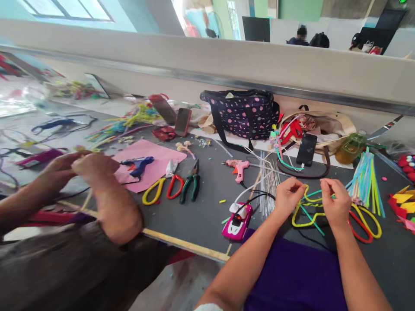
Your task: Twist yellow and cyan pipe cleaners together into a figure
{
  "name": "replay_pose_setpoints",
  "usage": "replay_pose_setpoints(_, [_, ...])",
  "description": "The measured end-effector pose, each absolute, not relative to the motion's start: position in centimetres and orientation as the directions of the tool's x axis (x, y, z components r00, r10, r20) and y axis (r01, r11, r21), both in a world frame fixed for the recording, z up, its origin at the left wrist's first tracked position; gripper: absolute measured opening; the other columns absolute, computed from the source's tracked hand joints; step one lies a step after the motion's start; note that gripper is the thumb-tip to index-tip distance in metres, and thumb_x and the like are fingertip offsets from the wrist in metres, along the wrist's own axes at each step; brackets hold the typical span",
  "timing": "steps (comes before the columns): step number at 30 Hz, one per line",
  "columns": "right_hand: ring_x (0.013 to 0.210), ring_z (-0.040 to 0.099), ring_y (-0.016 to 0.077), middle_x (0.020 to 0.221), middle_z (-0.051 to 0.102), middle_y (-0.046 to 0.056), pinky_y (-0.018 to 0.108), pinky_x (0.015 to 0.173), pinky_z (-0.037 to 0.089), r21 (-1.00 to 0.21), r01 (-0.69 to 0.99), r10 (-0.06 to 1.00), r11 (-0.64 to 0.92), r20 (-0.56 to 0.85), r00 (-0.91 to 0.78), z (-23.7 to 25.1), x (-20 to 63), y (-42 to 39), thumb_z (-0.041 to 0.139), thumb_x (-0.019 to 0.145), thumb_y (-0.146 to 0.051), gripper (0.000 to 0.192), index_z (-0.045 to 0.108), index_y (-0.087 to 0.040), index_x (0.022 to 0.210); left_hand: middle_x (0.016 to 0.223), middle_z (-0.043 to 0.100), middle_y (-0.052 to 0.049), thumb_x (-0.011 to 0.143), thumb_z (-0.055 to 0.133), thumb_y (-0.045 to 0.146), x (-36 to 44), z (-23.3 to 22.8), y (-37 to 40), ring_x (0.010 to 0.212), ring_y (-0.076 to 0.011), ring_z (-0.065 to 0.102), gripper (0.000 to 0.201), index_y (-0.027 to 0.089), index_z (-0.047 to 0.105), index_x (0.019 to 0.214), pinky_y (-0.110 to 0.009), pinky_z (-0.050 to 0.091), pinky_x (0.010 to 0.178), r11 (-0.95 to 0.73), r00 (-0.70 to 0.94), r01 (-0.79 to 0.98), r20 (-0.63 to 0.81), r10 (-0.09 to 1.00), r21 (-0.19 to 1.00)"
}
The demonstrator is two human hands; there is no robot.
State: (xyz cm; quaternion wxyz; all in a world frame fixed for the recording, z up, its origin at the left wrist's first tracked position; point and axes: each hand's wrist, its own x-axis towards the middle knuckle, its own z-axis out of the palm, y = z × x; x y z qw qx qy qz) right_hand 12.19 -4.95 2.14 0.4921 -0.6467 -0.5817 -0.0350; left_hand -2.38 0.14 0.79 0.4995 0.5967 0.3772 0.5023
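1. Right of the magenta power strip (239, 231), the left hand (290, 196) has thumb and fingertips pinched together beside a bent yellow strand (303, 225); whether they grip it cannot be told.
2. Farther right of the strip, the right hand (337, 205) is pinched too; anything between its fingertips is too fine to make out.
3. The yellow strand lies between the hands, right of the strip, its right side lost near the right hand; a thin teal stem (315, 222) crosses it.
4. Far right of the strip, scissors (372, 220) show red and yellow handles, their blades hidden around a bundle of pastel fuzzy stems (365, 185).
5. Just right of and beyond the strip, the left forearm partly covers silver wires (267, 185).
6. Beyond the strip lies a pink glue gun (240, 169); farther back, a dark patterned tote bag (246, 114) hides its contents.
7. Well left of the strip, a co-worker's hands (95, 166) overlap, blurred, concealing anything held; that person's head is out of frame.
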Motion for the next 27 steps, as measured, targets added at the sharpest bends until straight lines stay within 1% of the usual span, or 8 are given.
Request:
replay_pose_setpoints(2, [0.082, 0.062, 0.021, 0.086, 0.07, 0.008, 0.032, 0.077, 0.045, -0.617, 0.782, 0.77, 0.088, 0.54, 0.34, 2.5, 13.6, -4.7, 0.044, 0.094, -0.045, 0.035, 0.068, -0.02, 0.09, 0.057, 0.055, 0.002, 0.077, 0.063, 0.026, -2.4, 0.9, 0.0, 0.054, -0.0097, 0.05, 0.018, 0.016, 0.06, 0.062, -0.021, 0.038, 0.053, -0.285, 0.232, -0.034, 0.285, 0.93, 0.958])
replay_pose_setpoints(6, [0.067, 0.066, 0.0215, 0.067, 0.071, 0.005, 0.032, 0.067, 0.048, -0.777, 0.621, 0.959, -0.103, 0.089, 0.27, 3.8, 15.6, -3.7, 0.035, 0.093, -0.059, 0.052, 0.069, -0.02, 0.087, 0.059, 0.057, 0.001, 0.079, 0.063, 0.025, -2.5, 1.1, -0.3, 0.057, -0.0098, 0.052, 0.019, 0.016, 0.062, 0.063, -0.022, 0.039, 0.056, -0.39, 0.271, -0.01, 0.378, 0.885, 0.921])
replay_pose_setpoints(8, [0.061, 0.066, 0.0213, 0.061, 0.07, 0.005, 0.032, 0.065, 0.049, -0.831, 0.538, 0.985, -0.145, -0.068, 0.161, 4.6, 15.7, -3.1, 0.034, 0.091, -0.063, 0.057, 0.069, -0.019, 0.084, 0.06, 0.058, 0.001, 0.08, 0.063, 0.024, -2.5, 1.0, -0.4, 0.057, -0.0099, 0.052, 0.018, 0.017, 0.062, 0.063, -0.022, 0.04, 0.057, -0.428, 0.289, -0.008, 0.412, 0.864, 0.904])
replay_pose_setpoints(10, [0.059, 0.066, 0.0208, 0.061, 0.07, 0.006, 0.032, 0.062, 0.05, -0.865, 0.473, 0.986, -0.165, -0.151, 0.069, 5.3, 15.3, -2.4, 0.038, 0.089, -0.064, 0.057, 0.069, -0.018, 0.082, 0.061, 0.058, 0.001, 0.08, 0.062, 0.022, -2.5, 1.1, -0.5, 0.058, -0.0101, 0.052, 0.018, 0.017, 0.062, 0.063, -0.022, 0.04, 0.058, -0.464, 0.301, -0.012, 0.445, 0.843, 0.886])
replay_pose_setpoints(14, [0.063, 0.066, 0.0195, 0.067, 0.071, 0.004, 0.029, 0.061, 0.049, -0.875, 0.476, 0.994, -0.09, -0.11, -0.013, 5.8, 14.1, -1.1, 0.058, 0.082, -0.052, 0.037, 0.07, -0.017, 0.074, 0.062, 0.06, 0.0, 0.081, 0.061, 0.021, -2.3, 1.2, -0.5, 0.06, -0.0109, 0.054, 0.016, 0.017, 0.063, 0.065, -0.022, 0.041, 0.06, -0.489, 0.312, -0.037, 0.475, 0.823, 0.871])
replay_pose_setpoints(17, [0.068, 0.067, 0.0195, 0.072, 0.072, 0.003, 0.029, 0.064, 0.049, -0.904, 0.427, 0.999, -0.035, -0.023, 0.034, 5.3, 13.4, -0.6, 0.067, 0.074, -0.037, 0.024, 0.072, -0.017, 0.086, 0.063, 0.061, -0.001, 0.081, 0.061, 0.02, -2.3, 1.1, -0.5, 0.061, -0.0114, 0.055, 0.016, 0.017, 0.064, 0.066, -0.023, 0.042, 0.062, -0.487, 0.325, -0.043, 0.473, 0.819, 0.873])
replay_pose_setpoints(22, [0.07, 0.068, 0.0202, 0.068, 0.07, 0.002, 0.03, 0.067, 0.049, -0.934, 0.358, 0.986, -0.015, 0.046, 0.16, 4.7, 12.4, -0.3, 0.066, 0.071, -0.032, 0.03, 0.07, -0.015, 0.096, 0.063, 0.061, -0.001, 0.082, 0.063, 0.022, -2.3, 1.0, -0.5, 0.061, -0.0115, 0.055, 0.015, 0.017, 0.066, 0.068, -0.023, 0.042, 0.062, -0.46, 0.347, -0.073, 0.455, 0.82, 0.885])
replay_pose_setpoints(27, [0.067, 0.064, 0.018, 0.074, 0.072, 0.003, 0.027, 0.062, 0.044, -0.845, 0.534, 0.988, 0.006, 0.089, 0.13, 5.9, 11.6, -0.6, 0.061, 0.074, -0.029, 0.017, 0.072, -0.019, 0.083, 0.062, 0.06, -0.001, 0.081, 0.064, 0.023, -2.2, 1.3, -0.6, 0.06, -0.0114, 0.055, 0.015, 0.016, 0.065, 0.067, -0.023, 0.042, 0.061, -0.406, 0.355, -0.132, 0.426, 0.832, 0.904])
